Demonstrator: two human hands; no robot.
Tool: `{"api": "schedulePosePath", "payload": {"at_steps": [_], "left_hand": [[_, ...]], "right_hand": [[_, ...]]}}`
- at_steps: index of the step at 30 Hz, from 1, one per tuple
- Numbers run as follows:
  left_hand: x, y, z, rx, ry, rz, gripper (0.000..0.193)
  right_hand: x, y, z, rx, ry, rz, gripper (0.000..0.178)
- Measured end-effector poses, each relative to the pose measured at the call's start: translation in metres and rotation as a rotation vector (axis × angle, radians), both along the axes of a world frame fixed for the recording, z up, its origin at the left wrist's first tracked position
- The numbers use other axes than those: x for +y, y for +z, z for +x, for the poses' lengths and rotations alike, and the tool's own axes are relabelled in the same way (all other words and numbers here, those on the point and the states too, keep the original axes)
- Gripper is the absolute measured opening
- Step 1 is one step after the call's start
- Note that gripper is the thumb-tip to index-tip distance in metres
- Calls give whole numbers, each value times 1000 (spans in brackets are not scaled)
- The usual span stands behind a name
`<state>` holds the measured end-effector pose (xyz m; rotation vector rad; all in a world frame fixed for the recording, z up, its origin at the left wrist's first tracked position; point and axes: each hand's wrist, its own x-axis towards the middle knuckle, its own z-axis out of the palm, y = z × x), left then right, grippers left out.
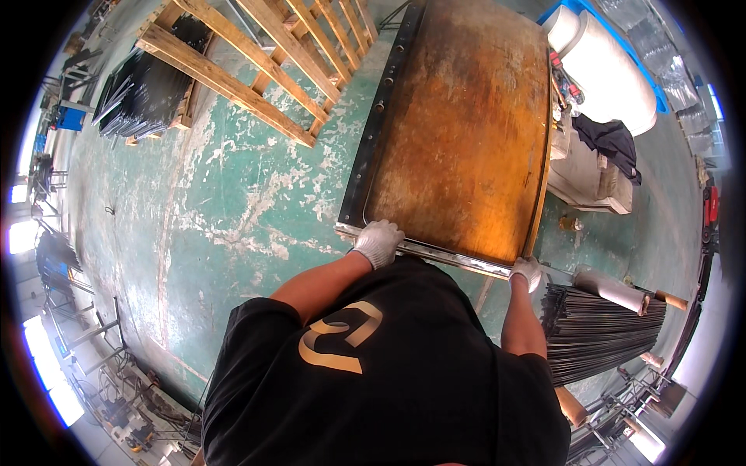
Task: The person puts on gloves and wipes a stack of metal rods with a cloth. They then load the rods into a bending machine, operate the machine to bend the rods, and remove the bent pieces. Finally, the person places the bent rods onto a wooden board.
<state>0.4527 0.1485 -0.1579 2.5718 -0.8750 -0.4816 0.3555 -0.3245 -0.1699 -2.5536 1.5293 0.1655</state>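
Observation:
Both my hands wear whitish knit gloves and rest at the near end of a long workbench (458, 140) with a worn, rust-brown top. At its near left corner, my left hand (379, 242) is closed, fingers curled at the light metal edge strip (451, 255). A thin bent rod (365, 208) runs along the left of the top and curves toward that hand. My right hand (526, 272) is closed at the near right corner, where a dark thin edge (540, 203) comes down. What either hand grips is hidden under the fingers.
A black bar with holes (371, 124) lines the bench's left side. Wooden pallets (233, 74) and stacked black rods (151, 81) stand far left. At right are a white wrapped roll (602, 70), a block with dark cloth (610, 147) and a bundle of black bars (602, 330).

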Motion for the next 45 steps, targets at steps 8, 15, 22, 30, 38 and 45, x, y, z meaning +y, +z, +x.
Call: {"api": "schedulePosePath", "payload": {"at_steps": [8,15,22,30,38,45], "left_hand": [[2,2,1,3,12,13,12],[5,5,0,-9,36,-3,12],[8,3,1,-26,43,-5,12],[10,-1,2,-24,43,-34,12],[9,11,5,26,29,34,15],[9,12,3,27,35,39,18]], "right_hand": [[16,18,6,17,2,-6,33],[27,25,10,34,-21,2,33],[21,12,5,12,24,-13,33],[14,3,1,-17,28,-1,34],[31,22,9,-3,23,-12,32],[22,12,5,-29,61,-12,30]]}}
